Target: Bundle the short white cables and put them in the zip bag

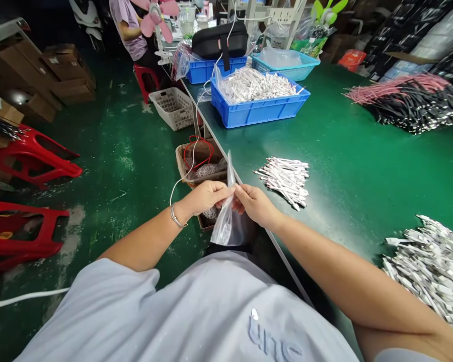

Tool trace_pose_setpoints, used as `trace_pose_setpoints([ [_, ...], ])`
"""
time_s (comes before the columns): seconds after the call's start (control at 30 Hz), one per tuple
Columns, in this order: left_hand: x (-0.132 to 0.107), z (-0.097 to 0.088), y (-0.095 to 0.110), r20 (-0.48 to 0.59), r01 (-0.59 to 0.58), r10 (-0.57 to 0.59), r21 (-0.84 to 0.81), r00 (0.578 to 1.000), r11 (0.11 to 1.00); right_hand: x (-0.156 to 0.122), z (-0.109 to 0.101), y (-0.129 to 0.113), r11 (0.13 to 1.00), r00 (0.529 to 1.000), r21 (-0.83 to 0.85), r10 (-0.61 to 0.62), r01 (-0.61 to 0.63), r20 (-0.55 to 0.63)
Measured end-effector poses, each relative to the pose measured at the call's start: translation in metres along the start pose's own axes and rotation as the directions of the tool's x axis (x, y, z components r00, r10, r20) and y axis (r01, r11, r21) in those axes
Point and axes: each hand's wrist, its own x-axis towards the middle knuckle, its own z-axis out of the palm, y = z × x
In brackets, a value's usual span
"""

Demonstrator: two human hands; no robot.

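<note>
**Plastic bag** point(228, 226): clear, held between the hands just off the bench's near edge, in front of the torso; contents, if any, cannot be made out.
**Long axis:** nearly upright; the top corner points up and away from the person, and the lower part hangs below the hands.
**Left hand** point(202, 197): on the floor side of the bag, pinching its upper part between thumb and fingers; a metal bracelet point(175, 216) circles the wrist.
**Right hand** point(255, 204): on the bench side, pinching the same part from the opposite side.
**Nearer hand:** neither clearly; both touch the bag, their fingertips almost meeting.
**Bench** point(347, 151): green top, with a pale strip along its near edge.
**On the bench:** white cable bundle point(285, 181) just right of the right hand; larger cable pile point(426, 266) at the right; blue crate point(258, 105) of white cables farther along.
**Beside the bench:** cardboard tray point(200, 161) holding red wire, left of the edge.
**Floor** point(124, 151): green, with red stools point(26, 236) at the left.
</note>
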Motion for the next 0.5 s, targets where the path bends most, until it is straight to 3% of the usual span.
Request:
trace_pose_setpoints([
  [0.1,0.000,-0.001,-0.001,-0.067,0.114,-0.120,-0.097,0.990,0.989,0.001,0.000,0.002,0.998,1.000,-0.061,-0.007,0.005,-0.021],
  [0.2,0.002,-0.001,-0.003,-0.111,0.157,-0.178,-0.178,0.978,0.972,-0.001,0.001,0.000,0.989,0.995,-0.104,-0.097,0.100,0.040],
  [0.3,0.005,0.001,-0.008,-0.177,0.105,-0.140,-0.194,0.974,0.975,-0.002,0.002,-0.004,0.975,0.985,-0.151,-0.151,0.163,0.089],
  [0.5,0.009,0.009,-0.015,-0.206,0.024,-0.058,-0.165,0.977,0.986,0.004,0.001,-0.005,0.951,0.999,-0.307,-0.037,0.038,0.010],
])
